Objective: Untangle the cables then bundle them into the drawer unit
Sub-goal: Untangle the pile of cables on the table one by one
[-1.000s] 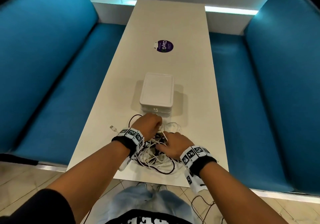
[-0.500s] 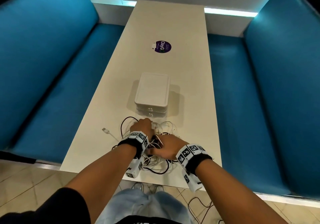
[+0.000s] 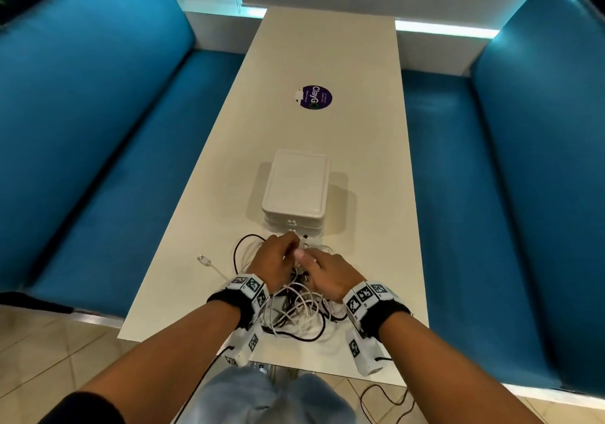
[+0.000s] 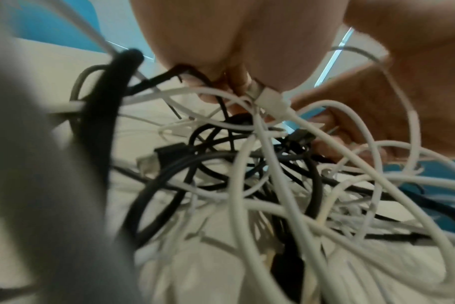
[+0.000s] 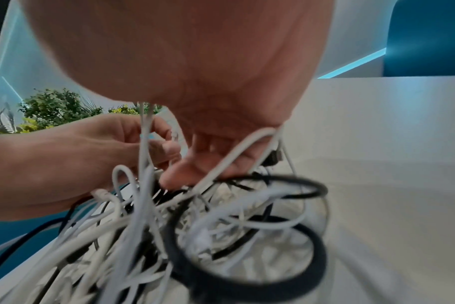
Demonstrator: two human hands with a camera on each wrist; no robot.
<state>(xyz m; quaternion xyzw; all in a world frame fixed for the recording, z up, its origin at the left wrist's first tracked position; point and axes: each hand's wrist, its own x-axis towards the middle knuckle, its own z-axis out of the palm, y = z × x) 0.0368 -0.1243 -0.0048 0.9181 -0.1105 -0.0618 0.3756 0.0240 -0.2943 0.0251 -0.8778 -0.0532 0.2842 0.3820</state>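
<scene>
Partly, hands (image 3: 296, 264) hide the tangled cables (image 3: 296, 312)

Over the last second both hands moved up the table from the near part of the cable tangle (image 3: 296, 312) toward the drawer unit (image 3: 294, 191). The left hand (image 3: 273, 261) and right hand (image 3: 327, 274) came together until their fingertips met just before the unit's front, pinching white strands.

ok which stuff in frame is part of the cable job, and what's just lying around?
Job:
- cable tangle
- drawer unit
- loose white cable end
- left hand and right hand, both gripping cables

Lying about:
- purple sticker
- table
- blue benches
</scene>
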